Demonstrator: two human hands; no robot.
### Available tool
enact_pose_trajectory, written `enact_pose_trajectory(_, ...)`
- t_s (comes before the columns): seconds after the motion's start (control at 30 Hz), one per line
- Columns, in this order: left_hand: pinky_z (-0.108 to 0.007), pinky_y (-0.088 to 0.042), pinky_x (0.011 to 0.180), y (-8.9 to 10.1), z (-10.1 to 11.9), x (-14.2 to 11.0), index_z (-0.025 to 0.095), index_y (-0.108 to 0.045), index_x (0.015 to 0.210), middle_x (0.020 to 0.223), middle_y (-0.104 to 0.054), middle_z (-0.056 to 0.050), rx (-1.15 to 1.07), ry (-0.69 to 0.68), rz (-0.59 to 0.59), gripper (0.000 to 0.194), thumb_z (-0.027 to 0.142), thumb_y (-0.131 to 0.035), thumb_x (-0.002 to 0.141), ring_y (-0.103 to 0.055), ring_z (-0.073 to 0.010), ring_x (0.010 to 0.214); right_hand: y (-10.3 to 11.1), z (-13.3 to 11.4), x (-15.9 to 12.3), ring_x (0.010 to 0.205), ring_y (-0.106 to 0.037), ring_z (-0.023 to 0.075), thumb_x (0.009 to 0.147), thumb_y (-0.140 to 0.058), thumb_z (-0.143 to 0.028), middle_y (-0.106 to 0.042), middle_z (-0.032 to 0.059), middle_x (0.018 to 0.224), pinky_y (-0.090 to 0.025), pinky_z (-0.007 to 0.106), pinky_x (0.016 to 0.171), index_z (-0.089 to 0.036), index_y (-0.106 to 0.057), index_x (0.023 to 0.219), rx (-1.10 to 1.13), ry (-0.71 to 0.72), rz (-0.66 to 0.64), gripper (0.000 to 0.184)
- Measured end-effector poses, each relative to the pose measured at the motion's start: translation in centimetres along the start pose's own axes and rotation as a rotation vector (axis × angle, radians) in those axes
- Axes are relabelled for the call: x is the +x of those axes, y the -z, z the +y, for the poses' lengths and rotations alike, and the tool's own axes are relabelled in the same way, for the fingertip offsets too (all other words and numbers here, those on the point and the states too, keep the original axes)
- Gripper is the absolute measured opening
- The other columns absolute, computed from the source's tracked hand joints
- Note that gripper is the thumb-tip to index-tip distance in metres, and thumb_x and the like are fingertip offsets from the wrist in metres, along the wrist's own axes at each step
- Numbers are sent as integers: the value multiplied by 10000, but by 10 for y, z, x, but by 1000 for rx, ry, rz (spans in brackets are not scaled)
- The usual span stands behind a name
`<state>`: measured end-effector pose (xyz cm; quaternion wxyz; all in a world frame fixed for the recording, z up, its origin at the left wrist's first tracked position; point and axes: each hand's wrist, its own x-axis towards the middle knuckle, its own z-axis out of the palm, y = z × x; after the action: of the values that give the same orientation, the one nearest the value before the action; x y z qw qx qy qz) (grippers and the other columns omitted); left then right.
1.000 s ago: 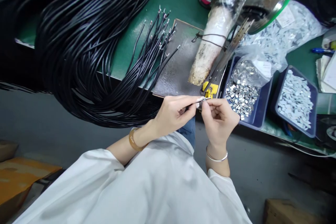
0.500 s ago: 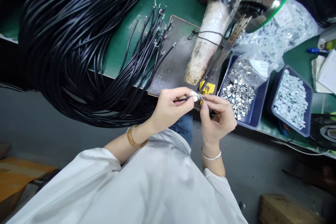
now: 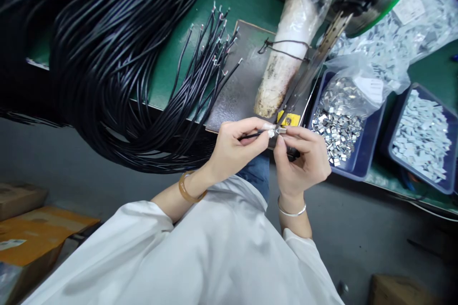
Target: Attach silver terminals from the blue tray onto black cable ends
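My left hand (image 3: 238, 147) is closed, pinching a black cable (image 3: 255, 134) near its end between thumb and fingers. White and bare wire ends stick out past the fingertips. Right at those wire ends is a small shiny metal clip (image 3: 282, 130), which the thumb and fingertips of my right hand (image 3: 302, 159) pinch. The fingertips partly hide how clip and wires meet. Both hands are close together in front of the bench edge, just below a yellow piece (image 3: 289, 118) on a machine. To the left lies a large bundle of black cables (image 3: 118, 57) with stripped ends.
A blue tray (image 3: 363, 162) holds small metal clips and a plastic bag; another blue tray (image 3: 453, 162) holds pale flat pieces. A plastic-wrapped white column (image 3: 279, 62) and a slotted metal strip (image 3: 331, 40) slant over a dark plate (image 3: 236, 90). Cardboard boxes (image 3: 39, 233) stand on the floor.
The fingertips have drawn slightly apart, so the wire ends and metal clip show more clearly. My right hand has opened its grip a little; the view has shifted slightly.
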<state>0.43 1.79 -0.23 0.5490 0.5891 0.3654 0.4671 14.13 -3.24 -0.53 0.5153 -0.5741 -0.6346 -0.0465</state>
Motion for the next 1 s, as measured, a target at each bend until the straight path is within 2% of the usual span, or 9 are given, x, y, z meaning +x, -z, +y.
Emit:
enact_pose_trajectory(0.27, -191, -228, 435, -2, 2, 0, 130, -716, 788, 554, -494, 34, -44, 124, -11, 126, 237, -671, 839, -336, -50, 486, 1, 3, -3, 910, -723, 158, 844, -710, -107, -752, 25, 988, -603, 320, 812, -213, -647, 934, -2, 23, -4, 152)
enact_pose_trajectory(0.47, -198, -185, 436, -2, 0, 0, 138, -704, 809, 524, -316, 85, -44, 87, -8, 82, 216, -686, 827, -225, -43, 476, 1, 3, -1, 907, -730, 154, 858, -704, -108, -753, 12, 1002, -610, 313, 809, -234, -653, 959, -83, 71, -40, 169)
enact_pose_trajectory(0.7, -199, -187, 434, -3, 3, 2, 132, -700, 822, 545, -325, 80, -39, 42, -6, 108, 221, -655, 864, -228, -45, 477, 0, -1, 4, 912, -724, 153, 832, -731, -93, -745, 9, 1004, -619, 316, 828, -234, -676, 949, -96, 82, 1, 192)
enact_pose_trajectory(0.87, -199, -176, 432, -1, 2, 1, 128, -700, 818, 535, -332, 78, -51, 71, -25, 90, 196, -652, 854, -245, -46, 479, 2, 1, 0, 907, -725, 146, 824, -727, -87, -744, 31, 1021, -629, 275, 775, -216, -651, 941, -61, 104, -52, 190)
enact_pose_trajectory(1.0, -198, -177, 431, -1, 1, 1, 134, -698, 805, 531, -330, 78, -41, 84, -19, 92, 205, -656, 846, -238, -46, 476, 3, 3, 0, 901, -728, 152, 829, -722, -89, -751, 26, 1006, -621, 290, 778, -221, -643, 949, -70, 106, -57, 195)
